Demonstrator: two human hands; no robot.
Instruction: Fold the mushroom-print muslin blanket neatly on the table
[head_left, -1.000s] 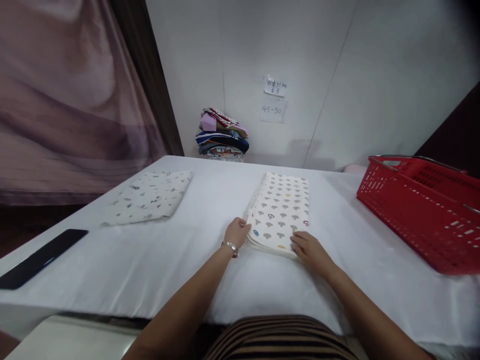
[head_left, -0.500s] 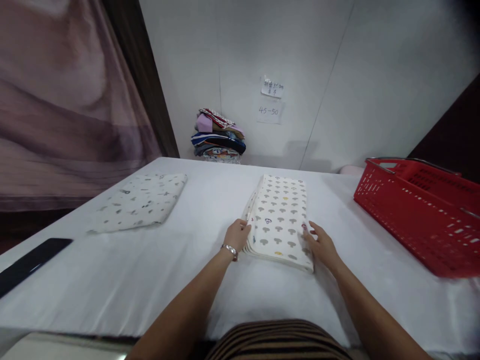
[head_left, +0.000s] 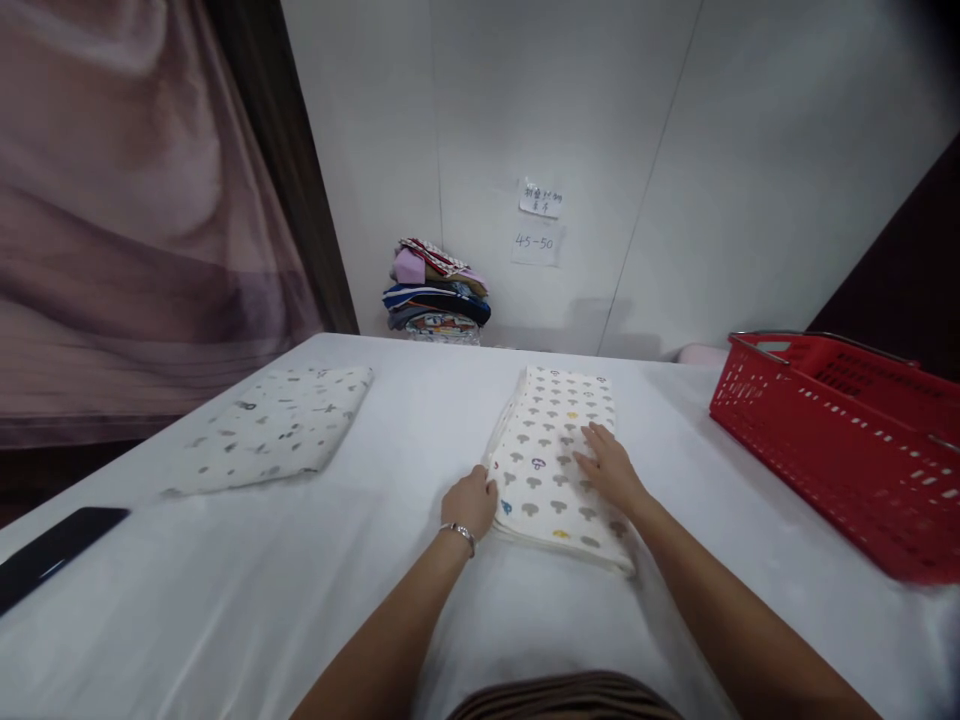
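A folded white cloth (head_left: 551, 480) printed with grey mushrooms and a few coloured ones lies lengthwise on the white-covered table (head_left: 360, 600) in front of me. My left hand (head_left: 471, 502), with a silver bracelet at the wrist, is closed on the cloth's left edge near its front corner, thumb on top. My right hand (head_left: 609, 468) rests flat on the right half of the cloth, fingers spread. Layers show along the cloth's left and front edges. To the left lies another folded white cloth (head_left: 277, 425) with a small scattered print, untouched.
A red plastic basket (head_left: 840, 450) with metal handles stands on the table's right side. At the left edge lies a flat black object (head_left: 60, 550). Behind the table, a pile of folded fabrics (head_left: 436, 292) sits against the wall, near paper signs (head_left: 537, 242). A pink curtain (head_left: 135, 220) hangs at left.
My right hand has moved from the cloth's right edge onto its top and flattened out. My left hand stays at the left edge. The view has tilted slightly upward.
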